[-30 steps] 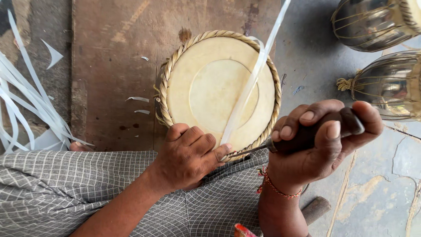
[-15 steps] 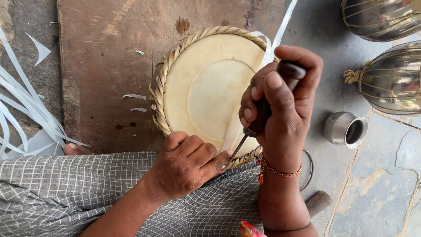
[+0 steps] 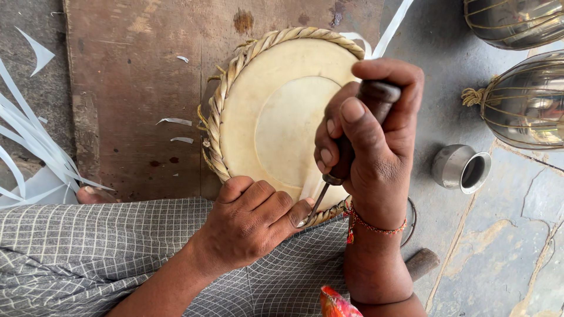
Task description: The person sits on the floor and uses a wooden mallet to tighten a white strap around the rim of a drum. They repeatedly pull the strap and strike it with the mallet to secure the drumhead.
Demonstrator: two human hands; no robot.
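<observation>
Drumhead [image 3: 282, 111], round and cream-coloured with a braided straw-coloured rim [image 3: 220, 117], lies flat on a worn wooden board [image 3: 129, 88], its near edge right up against the person's lap, which is covered in grey checked cloth [image 3: 88, 252].

Over the near-right part of the drumhead the right hand [image 3: 367, 147] is clenched in a fist around the dark wooden handle of an awl-like tool [image 3: 346, 152]. The thumb lies along the handle and all the fingers are wrapped tight. The thin metal shaft [image 3: 317, 202] slants down and to the left from the fist, and its tip meets the braided rim at the drumhead's near edge.

The left hand [image 3: 252, 220] rests on that same near edge, fingers curled under and knuckles up, pressing on the rim. Its forefinger tip lies just beside the tool's point, touching or almost touching it. This hand grips nothing that I can see; it simply bears down on the drum.

A pale flat strip [image 3: 393, 26] runs away from the far-right edge of the drumhead. To the right of the drumhead, on the stone floor, stands a small metal cup [image 3: 461, 167], and beyond it two shiny metal drum shells [image 3: 529, 100] laced with cord. Well to the left of the drumhead, past the board, lies a bundle of white strips [image 3: 26, 147]. A red thread bracelet [image 3: 373, 226] circles the right wrist.
</observation>
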